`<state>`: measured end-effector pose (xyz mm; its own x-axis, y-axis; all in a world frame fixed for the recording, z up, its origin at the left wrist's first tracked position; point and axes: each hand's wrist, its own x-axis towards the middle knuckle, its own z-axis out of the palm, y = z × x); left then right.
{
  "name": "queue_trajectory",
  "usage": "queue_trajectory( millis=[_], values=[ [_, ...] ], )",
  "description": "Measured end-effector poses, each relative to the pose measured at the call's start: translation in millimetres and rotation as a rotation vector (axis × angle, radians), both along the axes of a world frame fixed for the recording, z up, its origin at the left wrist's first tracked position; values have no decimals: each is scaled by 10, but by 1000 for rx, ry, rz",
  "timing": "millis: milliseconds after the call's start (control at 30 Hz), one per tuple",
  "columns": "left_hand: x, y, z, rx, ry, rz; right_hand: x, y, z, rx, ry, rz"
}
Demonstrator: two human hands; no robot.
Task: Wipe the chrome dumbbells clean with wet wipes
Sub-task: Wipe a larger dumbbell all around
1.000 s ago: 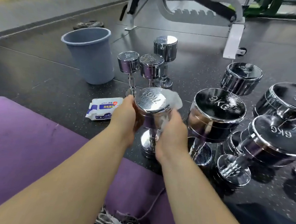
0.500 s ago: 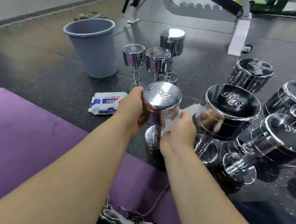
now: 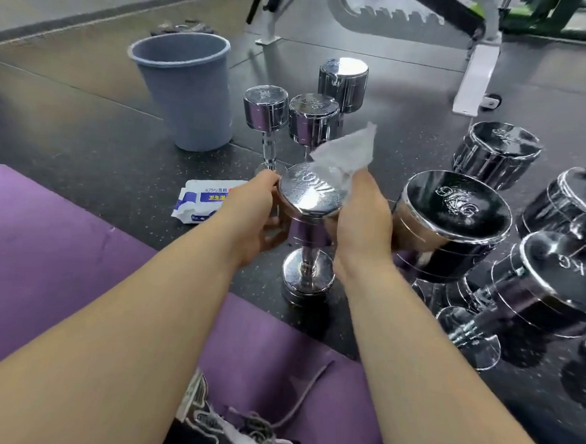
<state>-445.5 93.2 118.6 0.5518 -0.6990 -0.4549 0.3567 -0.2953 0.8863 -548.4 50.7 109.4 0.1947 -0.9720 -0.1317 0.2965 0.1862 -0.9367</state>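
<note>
Dark gym floor (image 3: pixel 85 123), upright chrome dumbbell (image 3: pixel 307 195) at purple mat (image 3: pixel 60 242) edge, left hand (image 3: pixel 250 215) fingers curled round its top head, right hand (image 3: pixel 363 226) pinching wet wipe (image 3: pixel 347 153) at head's right rim, wipes pack (image 3: pixel 203 199) nearby left

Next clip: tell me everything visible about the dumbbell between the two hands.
The dumbbell is polished chrome, mirror-bright, with two round heads joined by a slim handle. It stands upright on its lower head on the dark floor, just past the purple mat. Raised weight lettering on its top face is too blurred to read surely. The left hand holds the upper head's side; the right hand presses a white wet wipe on its top edge.
</note>
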Motion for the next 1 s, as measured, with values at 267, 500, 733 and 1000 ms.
queue_trajectory(
  millis=[267, 500, 733, 1000],
  values=[
    [-106, 39, 96, -23, -138, -153, 12, 509, -269, 86, -99, 55],
    [264, 83, 314, 40, -369, -530, -45, 505, -252, 73, -118, 237],
    [808, 426, 237, 122, -513, -649, 251, 499, -296, -222, 294, 583],
    [1412, 513, -155, 292, -522, -496, 791, 68, -586, -873, 1396, 810]
  ],
)
